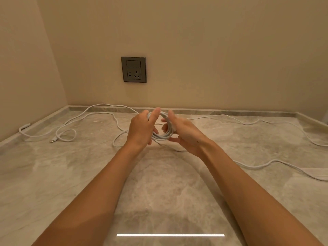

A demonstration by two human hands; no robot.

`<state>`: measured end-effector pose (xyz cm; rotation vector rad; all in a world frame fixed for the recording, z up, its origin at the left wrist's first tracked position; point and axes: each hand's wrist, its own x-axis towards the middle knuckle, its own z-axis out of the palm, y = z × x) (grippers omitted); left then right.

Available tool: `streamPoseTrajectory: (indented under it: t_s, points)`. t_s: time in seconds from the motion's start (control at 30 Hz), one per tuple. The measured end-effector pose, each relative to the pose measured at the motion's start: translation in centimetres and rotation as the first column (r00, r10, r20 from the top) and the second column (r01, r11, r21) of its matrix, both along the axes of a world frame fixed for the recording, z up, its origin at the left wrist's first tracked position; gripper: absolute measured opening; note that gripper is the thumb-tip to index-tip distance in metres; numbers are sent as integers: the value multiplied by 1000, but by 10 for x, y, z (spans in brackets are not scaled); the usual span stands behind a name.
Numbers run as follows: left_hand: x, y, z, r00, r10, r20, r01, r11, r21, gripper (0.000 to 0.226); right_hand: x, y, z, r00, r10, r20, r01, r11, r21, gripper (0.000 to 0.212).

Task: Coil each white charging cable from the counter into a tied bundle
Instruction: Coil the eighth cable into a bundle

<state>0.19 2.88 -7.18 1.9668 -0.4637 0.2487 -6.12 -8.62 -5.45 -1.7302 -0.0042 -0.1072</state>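
Observation:
A coil of white charging cable [164, 136] hangs above the middle of the marble counter [159, 192], held between both hands. My left hand [142, 129] grips the coil's left side, thumb raised over the top loops. My right hand [184, 133] holds the right side, with fingers curled through the loops. A loose tail of white cable [257, 166] trails from under my right wrist to the right edge. A second white cable [85, 114] lies sprawled over the left and back of the counter, its connector end [52, 140] at the left.
A grey wall socket [133, 69] sits on the back wall above the counter. Another white strand [248, 123] runs along the back right. Beige walls close off the left and rear. A bright light strip [170, 235] reflects near the front edge.

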Motion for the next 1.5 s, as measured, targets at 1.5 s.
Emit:
streamPoseTrajectory:
  t_s: [1.5]
  points:
    - [-27, -12, 1, 908, -280, 313, 77, 843, 533, 45, 17, -34, -6, 884, -468, 21, 459, 874, 158, 24]
